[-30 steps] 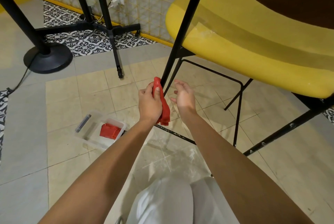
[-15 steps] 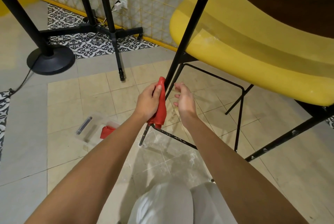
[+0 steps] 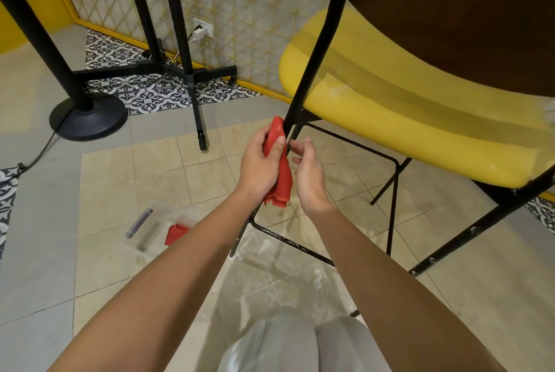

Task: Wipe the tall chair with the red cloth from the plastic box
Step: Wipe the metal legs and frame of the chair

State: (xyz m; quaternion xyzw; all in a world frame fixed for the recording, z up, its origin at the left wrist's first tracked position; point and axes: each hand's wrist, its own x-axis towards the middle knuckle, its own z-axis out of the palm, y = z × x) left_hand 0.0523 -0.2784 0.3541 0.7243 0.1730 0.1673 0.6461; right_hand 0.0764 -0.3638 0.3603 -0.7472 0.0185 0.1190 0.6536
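Between both hands, a bunched red cloth (image 3: 283,179) is gripped by the left hand (image 3: 258,167) against the tall chair's black metal leg (image 3: 314,50). The right hand (image 3: 309,176) waits alongside, fingers loose, holding nothing. Above spreads the yellow moulded seat (image 3: 405,119). Leg-wiping seems in hand; next, I judge, the cloth must slide along the tube under firm pressure.

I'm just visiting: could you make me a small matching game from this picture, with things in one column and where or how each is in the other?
1. bunched red cloth
2. clear plastic box
3. yellow padded chair seat
4. right hand

a. open, holding nothing
b. on the tiled floor
c. gripped by the left hand at the black metal chair leg
d. raised, upper right of the view

Pairs: 1-c, 2-b, 3-d, 4-a
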